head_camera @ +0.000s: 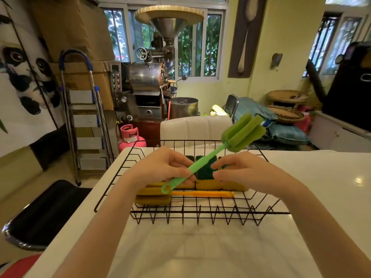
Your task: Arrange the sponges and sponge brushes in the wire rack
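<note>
- White tabletop (301,197) spreads under me, and a black wire rack (112,178) sits on it.
- My left hand (160,167) pinches the handle of a green sponge brush (208,157), thumb and fingertips closed on the lower part of the stick.
- My right hand (241,169) hovers just beside the same handle, fingers curled toward it; I cannot tell whether they touch it.
- That brush hangs above the rack, tilted, its hooked end low over the rack's middle and its green foam head raised past the far right rim.
- Below my hands, an orange sponge brush (202,194) lies flat in the rack, its dull yellow foam head to the left and its handle pointing right.
- Just behind it, yellow sponges (210,184) with dark green scouring sides lie in a row on the rack's wires, partly hidden by my hands.
- Beyond the table's far edge stand a white chair back (194,127), a pink gas cylinder (130,137) and a metal roasting machine (152,77) in front of the windows.
- On the left, a folding stepladder (86,109) leans near stacked cardboard boxes (80,47).
</note>
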Motion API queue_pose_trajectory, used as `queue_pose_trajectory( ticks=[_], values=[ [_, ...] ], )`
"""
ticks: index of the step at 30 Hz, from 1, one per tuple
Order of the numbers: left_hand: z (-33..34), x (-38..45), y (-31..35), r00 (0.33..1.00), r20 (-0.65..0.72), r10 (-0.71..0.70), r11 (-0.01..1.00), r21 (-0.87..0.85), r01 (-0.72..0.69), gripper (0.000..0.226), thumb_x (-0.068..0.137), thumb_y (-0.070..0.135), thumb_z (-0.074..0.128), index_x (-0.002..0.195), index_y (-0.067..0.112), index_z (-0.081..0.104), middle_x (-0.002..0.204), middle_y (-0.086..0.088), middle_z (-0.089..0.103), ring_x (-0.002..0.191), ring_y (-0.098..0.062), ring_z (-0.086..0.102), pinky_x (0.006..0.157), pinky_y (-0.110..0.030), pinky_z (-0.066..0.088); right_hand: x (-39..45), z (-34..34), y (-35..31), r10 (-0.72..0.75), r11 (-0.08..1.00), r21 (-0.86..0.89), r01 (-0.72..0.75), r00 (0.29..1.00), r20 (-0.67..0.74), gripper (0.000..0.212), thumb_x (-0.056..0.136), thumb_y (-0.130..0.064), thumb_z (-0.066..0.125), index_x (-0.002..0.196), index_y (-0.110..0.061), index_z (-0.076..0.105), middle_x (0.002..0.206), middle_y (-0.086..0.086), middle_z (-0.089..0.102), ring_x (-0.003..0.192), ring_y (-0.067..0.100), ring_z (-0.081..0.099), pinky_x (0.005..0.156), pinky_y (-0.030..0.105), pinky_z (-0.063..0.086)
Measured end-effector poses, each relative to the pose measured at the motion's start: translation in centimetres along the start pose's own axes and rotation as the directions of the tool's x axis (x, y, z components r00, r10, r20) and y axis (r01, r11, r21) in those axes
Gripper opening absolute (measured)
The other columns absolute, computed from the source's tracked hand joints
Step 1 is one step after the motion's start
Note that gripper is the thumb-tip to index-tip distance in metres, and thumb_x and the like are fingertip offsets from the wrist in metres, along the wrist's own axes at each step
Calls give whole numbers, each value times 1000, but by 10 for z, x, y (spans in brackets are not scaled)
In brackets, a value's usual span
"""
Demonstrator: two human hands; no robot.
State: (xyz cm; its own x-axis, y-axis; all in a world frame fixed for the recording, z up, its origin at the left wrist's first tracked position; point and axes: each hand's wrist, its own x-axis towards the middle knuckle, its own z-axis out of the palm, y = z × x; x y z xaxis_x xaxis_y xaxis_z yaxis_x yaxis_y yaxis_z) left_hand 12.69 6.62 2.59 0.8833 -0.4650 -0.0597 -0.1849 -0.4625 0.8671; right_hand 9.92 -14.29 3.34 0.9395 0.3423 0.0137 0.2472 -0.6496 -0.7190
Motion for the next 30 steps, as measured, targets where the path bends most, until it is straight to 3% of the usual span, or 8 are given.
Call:
queue_pose_trajectory(
  ticks=[3,6,8,10,14,19,22,30],
  values=[
    [-9,-3,-7,998,52,-29,993,118,23,22,82,10,61,97,24,69,77,10,76,75,-6,72,66,-13,55,-15,-18,-7,-222,975,2,222,973,-63,30,84,-12,59,100,-37,62,98,-14,70,91,-2,65,82,14,52],
    [-14,-3,-11,994,83,-73,975,215,53,22,82,11,61,98,24,68,71,18,74,74,-1,71,63,-6,50,-18,-29,-2,-291,954,-125,274,946,-144,46,79,-11,65,111,-43,56,111,-21,62,105,-7,55,88,11,45],
    [-15,-3,-12,989,111,-96,960,272,62,22,83,12,61,99,25,68,66,24,72,75,2,69,63,-2,48,-10,-30,11,-243,919,-333,210,968,-62,60,74,-17,70,123,-41,46,123,-20,47,118,-3,37,98,17,31],
    [-15,-3,-13,983,147,-111,942,330,57,22,83,14,61,100,27,68,66,25,71,77,2,69,68,-4,47,-1,-25,26,-100,885,-454,106,994,37,68,70,-22,72,129,-37,41,123,-14,44,117,7,36,100,28,35],
    [-10,-2,-15,972,180,-152,911,407,67,20,82,17,62,93,33,68,67,25,71,78,2,68,73,-9,47,6,-18,37,83,900,-435,-18,988,133,56,69,-27,74,119,-34,49,106,-6,53,92,12,52,79,27,49],
    [11,7,-12,979,153,-134,827,561,25,26,82,14,62,107,21,67,94,12,69,80,3,61,75,-11,48,5,-14,36,198,866,-494,-85,963,181,56,64,-32,79,111,-30,48,101,-5,50,88,15,52,75,28,49],
    [22,12,-13,974,184,-134,798,603,-4,31,82,9,62,110,20,65,108,0,69,86,-3,60,82,-17,49,6,-10,37,209,858,-506,-83,958,197,49,65,-32,79,102,-28,48,101,-3,52,85,16,52,71,28,47],
    [42,18,-16,968,164,-188,714,700,20,33,84,2,57,114,15,62,113,-7,67,99,-16,62,92,-29,50,11,-2,42,219,846,-528,-72,951,220,35,69,-27,76,92,-26,49,84,-6,49,69,8,45,54,21,36]
  ],
)
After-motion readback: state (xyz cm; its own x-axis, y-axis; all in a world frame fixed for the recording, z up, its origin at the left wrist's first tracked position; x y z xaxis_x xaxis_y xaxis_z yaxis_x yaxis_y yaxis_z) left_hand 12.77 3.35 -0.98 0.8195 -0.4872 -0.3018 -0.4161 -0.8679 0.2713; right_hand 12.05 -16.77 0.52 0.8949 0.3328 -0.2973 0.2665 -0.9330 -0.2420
